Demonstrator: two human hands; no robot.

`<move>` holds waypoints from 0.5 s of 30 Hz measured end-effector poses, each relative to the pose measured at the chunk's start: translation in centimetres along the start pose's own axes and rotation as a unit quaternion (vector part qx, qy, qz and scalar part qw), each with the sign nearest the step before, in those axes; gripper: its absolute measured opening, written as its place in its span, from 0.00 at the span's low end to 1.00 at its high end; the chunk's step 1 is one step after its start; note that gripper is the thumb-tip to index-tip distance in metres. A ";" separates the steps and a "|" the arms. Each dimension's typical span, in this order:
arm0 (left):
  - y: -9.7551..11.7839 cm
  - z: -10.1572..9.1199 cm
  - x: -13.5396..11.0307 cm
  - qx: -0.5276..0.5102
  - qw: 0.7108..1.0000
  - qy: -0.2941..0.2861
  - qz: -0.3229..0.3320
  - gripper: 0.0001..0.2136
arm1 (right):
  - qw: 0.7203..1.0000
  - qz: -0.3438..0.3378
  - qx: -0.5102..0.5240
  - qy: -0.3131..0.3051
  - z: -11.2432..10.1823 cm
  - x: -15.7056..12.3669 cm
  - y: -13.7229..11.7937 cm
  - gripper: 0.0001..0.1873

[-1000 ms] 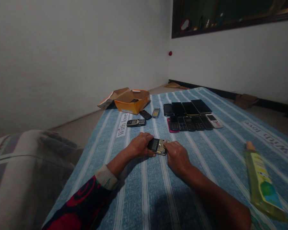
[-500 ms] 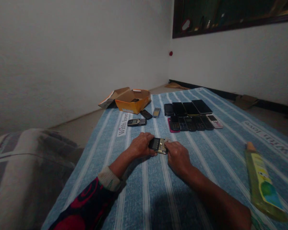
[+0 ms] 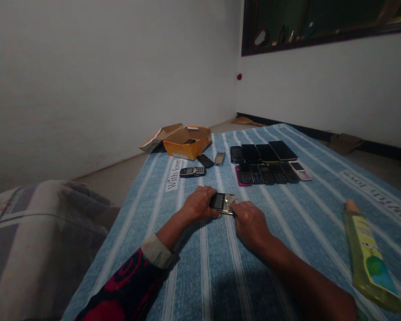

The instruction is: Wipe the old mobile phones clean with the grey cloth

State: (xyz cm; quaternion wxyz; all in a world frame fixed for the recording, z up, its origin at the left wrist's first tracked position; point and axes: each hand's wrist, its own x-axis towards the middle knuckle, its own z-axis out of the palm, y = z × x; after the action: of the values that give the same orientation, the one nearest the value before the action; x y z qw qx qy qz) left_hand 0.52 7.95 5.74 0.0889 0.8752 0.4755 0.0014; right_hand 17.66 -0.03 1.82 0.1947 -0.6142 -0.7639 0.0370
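Note:
A small gold-and-black keypad phone point(image 3: 222, 202) lies low over the blue striped cloth point(image 3: 287, 232). My left hand point(image 3: 198, 204) is closed around its left end. My right hand point(image 3: 250, 220) is closed too, its fingertips pinched at the phone's right end, with a small pale scrap showing at the tips. Beyond my hands, two neat rows of phones point(image 3: 267, 162) lie side by side. Three loose phones point(image 3: 193, 171) sit farther left, near an open orange cardboard box point(image 3: 187, 143).
A yellow-green bottle point(image 3: 367, 258) lies on the cloth at the right. A folded grey blanket point(image 3: 36, 240) is bunched at the left edge. White walls meet in a corner behind, with a dark-framed window point(image 3: 321, 22) at the upper right.
My hands and the phone stay together on the cloth. The phone has tilted slightly under my fingers. The view has shifted a little.

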 end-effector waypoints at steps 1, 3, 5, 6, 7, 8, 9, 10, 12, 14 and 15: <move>0.0 0.0 0.0 0.000 1.000 0.001 -0.001 0.25 | 1.000 -0.004 0.000 -0.008 -0.1 -0.2 -0.1 0.17; 0.0 0.1 0.0 -0.002 1.000 0.003 0.000 0.25 | 1.000 -0.010 0.008 -0.012 -0.3 -0.4 0.0 0.16; 0.0 0.2 0.0 -0.005 1.000 0.008 -0.005 0.25 | 1.000 -0.010 0.025 0.004 -0.3 -0.3 0.4 0.16; 0.0 0.3 0.0 -0.007 1.000 0.012 -0.010 0.25 | 0.999 -0.009 0.037 0.020 -0.3 -0.2 0.7 0.17; 0.1 0.5 0.0 -0.010 1.000 0.018 -0.014 0.25 | 0.998 -0.008 0.047 0.040 -0.2 -0.1 1.0 0.17; 0.1 0.6 0.0 -0.013 0.999 0.026 -0.019 0.24 | 0.996 -0.007 0.054 0.064 0.0 0.1 1.3 0.19; 0.2 0.7 -0.1 -0.016 0.999 0.032 -0.023 0.24 | 0.995 -0.008 0.055 0.086 0.1 0.2 1.5 0.20; 0.2 0.9 -0.1 -0.018 0.999 0.038 -0.027 0.24 | 0.993 -0.013 0.050 0.106 0.3 0.3 1.6 0.21; 0.4 1.2 -0.1 -0.022 0.998 0.046 -0.035 0.22 | 0.991 -0.032 0.025 0.128 0.7 0.3 1.6 0.22; 0.6 1.3 -0.1 -0.027 0.997 0.057 -0.043 0.22 | 0.990 -0.054 -0.010 0.126 1.0 0.2 1.4 0.18; 0.6 1.4 -0.1 -0.031 0.997 0.062 -0.046 0.21 | 0.990 -0.064 -0.027 0.122 1.1 0.1 1.2 0.15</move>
State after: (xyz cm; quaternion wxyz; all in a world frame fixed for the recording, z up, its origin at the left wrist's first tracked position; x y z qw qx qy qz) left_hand 1.10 7.27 4.48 0.0860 0.8473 0.5199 0.0659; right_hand 18.43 0.54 0.49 0.2713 -0.5694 -0.7727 -0.0712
